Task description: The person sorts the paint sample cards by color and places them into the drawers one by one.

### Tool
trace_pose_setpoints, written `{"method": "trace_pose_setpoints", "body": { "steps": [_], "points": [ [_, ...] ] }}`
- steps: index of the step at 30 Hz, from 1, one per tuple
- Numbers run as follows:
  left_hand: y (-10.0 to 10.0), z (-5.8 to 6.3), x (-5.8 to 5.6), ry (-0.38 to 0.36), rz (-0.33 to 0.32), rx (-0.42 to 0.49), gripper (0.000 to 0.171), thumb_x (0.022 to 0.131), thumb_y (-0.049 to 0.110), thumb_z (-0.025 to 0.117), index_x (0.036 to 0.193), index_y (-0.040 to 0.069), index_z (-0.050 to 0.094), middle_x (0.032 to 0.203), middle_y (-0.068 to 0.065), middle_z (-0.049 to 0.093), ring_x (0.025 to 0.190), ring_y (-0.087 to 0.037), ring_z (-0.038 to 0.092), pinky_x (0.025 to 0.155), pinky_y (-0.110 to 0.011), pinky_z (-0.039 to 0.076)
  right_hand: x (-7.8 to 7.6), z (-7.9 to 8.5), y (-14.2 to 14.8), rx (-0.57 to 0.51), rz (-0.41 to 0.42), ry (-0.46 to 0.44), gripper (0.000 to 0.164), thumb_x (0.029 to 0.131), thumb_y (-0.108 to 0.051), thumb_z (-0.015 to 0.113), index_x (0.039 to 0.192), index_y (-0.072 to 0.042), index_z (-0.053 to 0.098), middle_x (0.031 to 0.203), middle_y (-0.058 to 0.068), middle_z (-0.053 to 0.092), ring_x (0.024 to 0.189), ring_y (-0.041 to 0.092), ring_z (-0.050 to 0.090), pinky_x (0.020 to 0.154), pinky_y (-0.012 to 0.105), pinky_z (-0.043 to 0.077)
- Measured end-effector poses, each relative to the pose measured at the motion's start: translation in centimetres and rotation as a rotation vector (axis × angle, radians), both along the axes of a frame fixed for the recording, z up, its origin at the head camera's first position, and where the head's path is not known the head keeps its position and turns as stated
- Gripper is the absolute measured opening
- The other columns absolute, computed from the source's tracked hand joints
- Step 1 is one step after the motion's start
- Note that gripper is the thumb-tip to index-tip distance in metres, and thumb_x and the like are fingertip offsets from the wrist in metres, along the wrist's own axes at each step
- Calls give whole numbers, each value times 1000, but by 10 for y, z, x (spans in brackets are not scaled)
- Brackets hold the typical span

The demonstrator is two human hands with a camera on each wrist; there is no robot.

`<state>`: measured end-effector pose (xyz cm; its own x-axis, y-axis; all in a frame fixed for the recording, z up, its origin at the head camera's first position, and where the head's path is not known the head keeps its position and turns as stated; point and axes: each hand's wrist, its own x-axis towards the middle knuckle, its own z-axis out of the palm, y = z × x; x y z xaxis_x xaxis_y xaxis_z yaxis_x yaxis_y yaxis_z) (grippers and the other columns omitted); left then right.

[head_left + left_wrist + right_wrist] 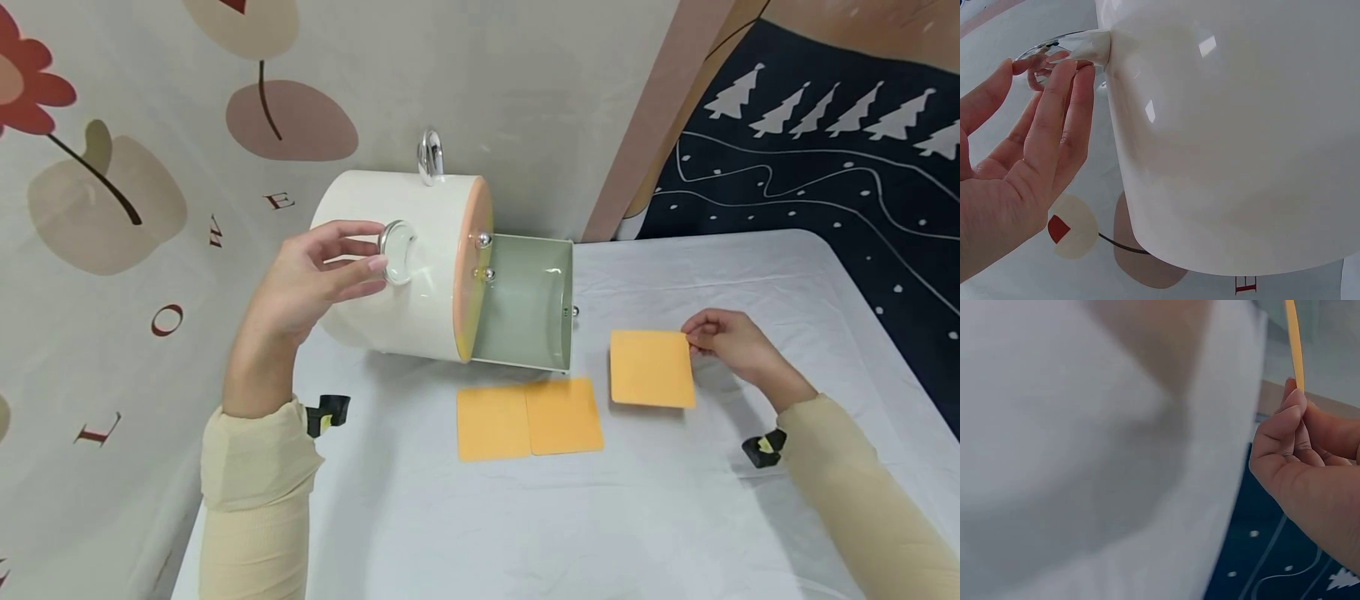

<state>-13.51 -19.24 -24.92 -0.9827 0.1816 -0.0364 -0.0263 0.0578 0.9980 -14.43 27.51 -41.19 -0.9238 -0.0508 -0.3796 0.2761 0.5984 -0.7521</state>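
Note:
A glossy white drum-shaped container (375, 308) lies on its side, its peach-and-yellow front (471, 292) facing right. My left hand (303, 271) pinches the silvery handle (396, 252) on its near side between thumb and fingers. In the left wrist view, the fingertips meet that handle (1063, 53). A pale green drawer (517, 308) stands pulled out from the front, its inside bare. My right hand (735, 346) pinches the right edge of a square orange card (651, 369). The right wrist view shows this card (1295, 347) edge-on between thumb and fingertips.
Two more orange cards, a left one (493, 423) and a right one (564, 417), lie side by side on the white-covered table (480, 525). Another silvery handle (431, 156) rises on the container's far side. A printed cloth (525, 108) hangs behind.

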Motion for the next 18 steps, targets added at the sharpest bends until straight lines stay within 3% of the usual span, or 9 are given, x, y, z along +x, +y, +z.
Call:
{"method": "trace_pose_setpoints", "body": {
  "steps": [9,14,18],
  "points": [
    [-1,-1,0,-2,-10,-1,34,81,1,68,113,2,59,100,-12,54,80,-16,62,78,-30,56,-41,36,-30,-159,-82,70,20,94,1,46,113,9,47,95,9,55,76,11,54,70,19,54],
    [-1,-2,0,-5,-13,-4,33,81,1,68,113,3,59,101,-13,54,80,-16,62,78,-30,56,-62,45,-60,-291,-94,77,17,93,5,46,109,11,47,92,8,56,70,9,55,68,19,54],
    [0,-1,0,-3,-13,1,33,81,1,68,113,3,59,100,-13,54,80,-16,62,78,-30,56,-78,47,-88,-334,-107,57,14,92,7,46,105,10,49,93,11,53,68,11,54,63,17,53]
  ]
}}
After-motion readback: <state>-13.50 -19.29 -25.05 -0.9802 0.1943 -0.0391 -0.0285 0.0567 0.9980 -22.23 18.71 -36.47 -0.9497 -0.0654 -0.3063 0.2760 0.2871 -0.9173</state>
